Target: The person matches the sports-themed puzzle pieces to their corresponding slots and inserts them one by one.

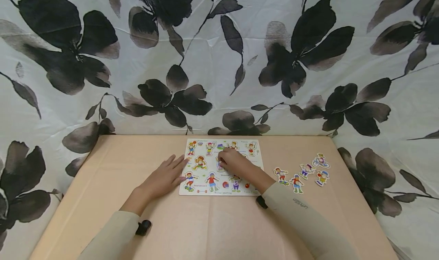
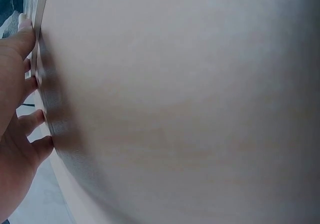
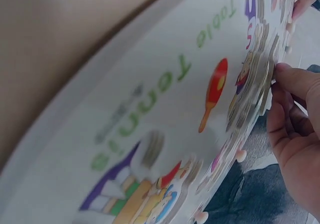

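A white puzzle board (image 1: pixel 202 182) with printed sports figures and words lies on the table. My left hand (image 1: pixel 161 180) rests at the board's left edge, its fingers spread and its thumb on the lower left corner area. In the left wrist view, those fingers (image 2: pixel 32 121) touch the table surface. Over the board's middle, my right hand (image 1: pixel 236 162) pinches a figure-shaped puzzle piece (image 1: pixel 219 167) between thumb and fingers; the hand covers most of it. The right wrist view shows the thumb and fingers (image 3: pixel 295 81) at that piece's edge, close to the board.
Several loose figure-shaped pieces (image 1: pixel 297 183) lie on the tan table (image 1: pixel 240 229) to the right of the board. Other figures sit on the board, some with small knobs (image 3: pixel 241 156). Behind the table hangs a floral cloth (image 1: pixel 219 61).
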`<state>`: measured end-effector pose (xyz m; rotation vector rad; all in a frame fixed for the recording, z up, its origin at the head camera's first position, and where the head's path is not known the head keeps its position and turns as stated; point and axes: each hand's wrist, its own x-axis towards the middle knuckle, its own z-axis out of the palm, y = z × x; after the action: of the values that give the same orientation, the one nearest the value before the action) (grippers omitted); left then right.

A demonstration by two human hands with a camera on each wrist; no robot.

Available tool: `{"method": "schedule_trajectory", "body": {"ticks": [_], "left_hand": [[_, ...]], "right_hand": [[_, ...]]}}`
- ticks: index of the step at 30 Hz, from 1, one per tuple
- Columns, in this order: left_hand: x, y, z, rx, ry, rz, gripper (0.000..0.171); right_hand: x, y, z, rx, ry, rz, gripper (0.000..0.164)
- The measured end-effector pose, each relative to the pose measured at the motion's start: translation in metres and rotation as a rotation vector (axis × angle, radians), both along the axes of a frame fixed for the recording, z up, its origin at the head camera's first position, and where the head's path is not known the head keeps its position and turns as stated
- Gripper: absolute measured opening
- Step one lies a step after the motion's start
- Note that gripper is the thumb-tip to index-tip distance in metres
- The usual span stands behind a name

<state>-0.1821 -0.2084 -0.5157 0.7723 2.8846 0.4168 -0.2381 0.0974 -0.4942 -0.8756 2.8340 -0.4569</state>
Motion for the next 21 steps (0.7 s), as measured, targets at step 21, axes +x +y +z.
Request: {"method": "schedule_trajectory", "body": {"ticks": [21], "left_hand": [[-0.0045,0.0038,-0.0025,-0.012,0.01,0.018,0.069]], "right_hand": [[-0.0079,0.0004,-0.0032,-0.03,-0.062,-0.015,0.012]]}}
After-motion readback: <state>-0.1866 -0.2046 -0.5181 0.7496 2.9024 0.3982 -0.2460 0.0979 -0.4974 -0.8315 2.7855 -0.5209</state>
